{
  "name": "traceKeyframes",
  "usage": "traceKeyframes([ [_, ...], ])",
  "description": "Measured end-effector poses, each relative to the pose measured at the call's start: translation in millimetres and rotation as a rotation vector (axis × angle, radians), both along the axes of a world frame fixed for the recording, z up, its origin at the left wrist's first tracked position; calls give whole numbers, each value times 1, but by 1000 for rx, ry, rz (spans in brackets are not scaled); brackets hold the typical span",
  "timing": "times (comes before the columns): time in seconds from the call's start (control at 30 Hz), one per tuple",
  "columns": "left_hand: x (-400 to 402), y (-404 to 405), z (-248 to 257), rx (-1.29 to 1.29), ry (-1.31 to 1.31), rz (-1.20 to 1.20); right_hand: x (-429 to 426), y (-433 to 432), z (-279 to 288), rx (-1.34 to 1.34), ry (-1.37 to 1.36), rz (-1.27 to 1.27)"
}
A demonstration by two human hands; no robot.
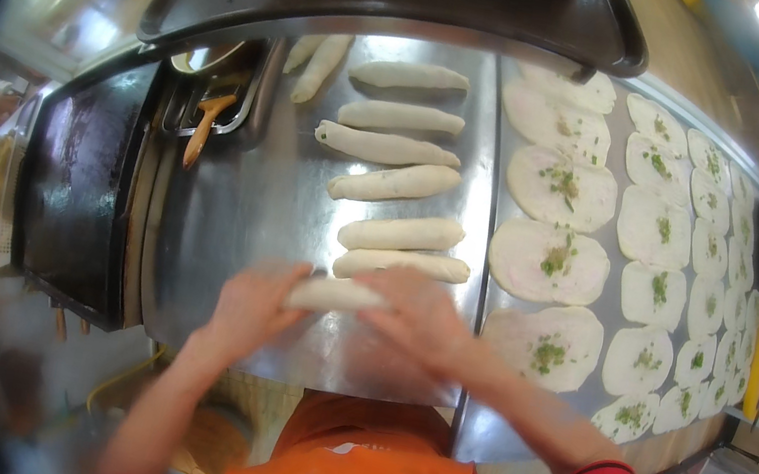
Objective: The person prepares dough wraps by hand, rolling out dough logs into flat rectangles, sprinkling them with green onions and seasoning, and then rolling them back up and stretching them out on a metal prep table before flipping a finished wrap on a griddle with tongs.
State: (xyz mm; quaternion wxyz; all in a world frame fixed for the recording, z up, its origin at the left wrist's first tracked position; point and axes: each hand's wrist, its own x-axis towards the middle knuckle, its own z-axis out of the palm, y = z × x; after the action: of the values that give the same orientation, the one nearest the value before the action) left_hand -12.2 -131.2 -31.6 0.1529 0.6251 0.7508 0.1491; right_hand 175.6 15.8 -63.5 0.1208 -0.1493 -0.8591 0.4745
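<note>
Between my two hands is a rolled dough log (336, 296), just above the steel work table (239, 212). My left hand (255, 300) grips its left end. My right hand (415, 316) has hold of the other end and is blurred, its fingers partly hidden. Right beyond the hands lies a dough roll (412, 267), with another dough roll (401, 234) close behind it. Several more rolls, such as a pale dough roll (400, 119), lie in a column toward the far side. To the right, flat dough rounds (548, 263) bear chopped green onion (548, 354) at their middles.
A pastry brush (205, 122) with a wooden handle rests on a metal pan (249, 115) beside a bowl (205, 58). A dark baking tray (80, 184) stands at the left. Across the back is a large dark tray (398, 4). Two dough rolls (322, 67) lie near the pan.
</note>
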Motion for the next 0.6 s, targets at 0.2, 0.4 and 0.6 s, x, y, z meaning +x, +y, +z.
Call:
traceKeyframes([
  [0.2,-69,151,15,344,97,-38,-70,153,4,425,163,-252],
  [0.4,-94,237,10,-101,80,160,-89,207,11,557,52,-549],
  [0.6,-71,191,-36,447,4,-14,51,129,15,164,210,-884],
])
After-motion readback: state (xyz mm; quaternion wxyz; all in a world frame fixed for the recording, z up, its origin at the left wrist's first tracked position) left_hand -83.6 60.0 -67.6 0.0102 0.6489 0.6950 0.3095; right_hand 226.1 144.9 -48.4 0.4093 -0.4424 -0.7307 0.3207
